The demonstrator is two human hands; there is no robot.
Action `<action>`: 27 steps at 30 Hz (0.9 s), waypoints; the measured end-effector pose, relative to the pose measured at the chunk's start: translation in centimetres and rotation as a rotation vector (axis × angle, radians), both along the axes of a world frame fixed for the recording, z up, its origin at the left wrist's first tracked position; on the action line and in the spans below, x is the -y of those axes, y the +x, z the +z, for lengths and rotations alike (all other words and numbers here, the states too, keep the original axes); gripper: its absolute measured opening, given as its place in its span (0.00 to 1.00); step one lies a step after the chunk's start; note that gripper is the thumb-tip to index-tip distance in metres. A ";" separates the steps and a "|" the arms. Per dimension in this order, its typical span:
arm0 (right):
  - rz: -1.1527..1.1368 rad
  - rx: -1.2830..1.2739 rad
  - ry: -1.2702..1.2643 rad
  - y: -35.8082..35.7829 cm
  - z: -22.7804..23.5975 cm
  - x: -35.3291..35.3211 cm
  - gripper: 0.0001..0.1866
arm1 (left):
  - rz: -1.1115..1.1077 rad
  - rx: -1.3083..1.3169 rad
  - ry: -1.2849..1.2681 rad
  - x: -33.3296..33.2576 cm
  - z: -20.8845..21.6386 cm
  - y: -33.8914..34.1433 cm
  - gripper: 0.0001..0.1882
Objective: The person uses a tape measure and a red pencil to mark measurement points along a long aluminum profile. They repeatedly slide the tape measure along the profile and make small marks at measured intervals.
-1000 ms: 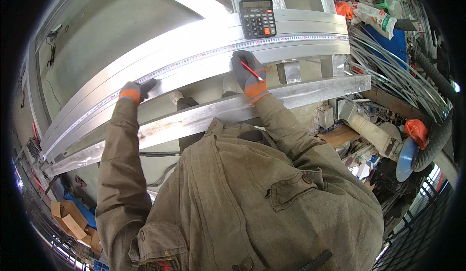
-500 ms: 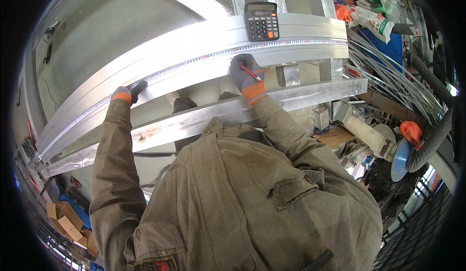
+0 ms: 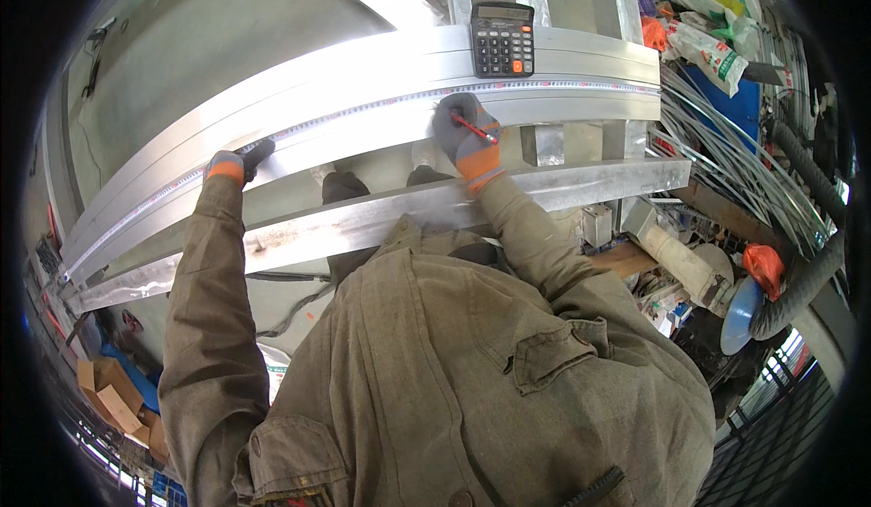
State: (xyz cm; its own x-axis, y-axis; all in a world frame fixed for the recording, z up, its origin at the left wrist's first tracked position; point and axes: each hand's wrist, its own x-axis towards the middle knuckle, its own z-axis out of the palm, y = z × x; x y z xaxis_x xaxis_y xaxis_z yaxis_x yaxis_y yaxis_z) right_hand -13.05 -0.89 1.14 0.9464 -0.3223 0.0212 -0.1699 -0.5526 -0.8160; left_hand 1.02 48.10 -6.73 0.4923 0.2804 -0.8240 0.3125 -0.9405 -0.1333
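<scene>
- Left hand (image 3: 239,163), gloved, rests on the silvery metal profiles (image 3: 363,71) at the left; I cannot tell whether it grips anything.
- Right hand (image 3: 466,127), well apart from it, is closed around a red pencil (image 3: 475,129) at the profiles' near side.
- Measuring tape (image 3: 562,86) runs left to right along them.
- Black calculator (image 3: 503,39) sits on their far side.

Tape measure (image 3: 372,106) lengthwise on metal bars (image 3: 363,76); calculator (image 3: 503,40) behind it; beam (image 3: 381,221) before bars; rods (image 3: 726,148) off right end.
</scene>
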 end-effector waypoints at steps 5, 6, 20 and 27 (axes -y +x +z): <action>0.024 -0.001 -0.119 0.5 0.0 0.7 0.04 | 0.045 0.033 -0.018 -1.9 -3.1 -0.3 0.44; 0.023 0.003 -0.126 0.7 -0.1 0.7 0.04 | 0.056 0.045 -0.022 -2.4 -3.8 -0.3 0.44; 0.105 0.002 0.012 0.4 -0.2 1.5 0.04 | 0.080 0.009 -0.045 -0.4 -1.1 0.1 0.43; 0.144 0.014 -0.028 0.7 -0.3 1.7 0.03 | 0.091 0.012 -0.071 -1.1 -1.9 0.2 0.42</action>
State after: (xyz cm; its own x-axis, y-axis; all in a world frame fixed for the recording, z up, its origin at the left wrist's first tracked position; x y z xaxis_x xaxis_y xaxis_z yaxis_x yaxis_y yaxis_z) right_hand -12.39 -2.56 0.80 0.9823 -0.1826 0.0418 -0.0762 -0.5933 -0.8014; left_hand 1.23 49.19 -8.61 0.4771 0.2649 -0.8380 0.3979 -0.9153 -0.0628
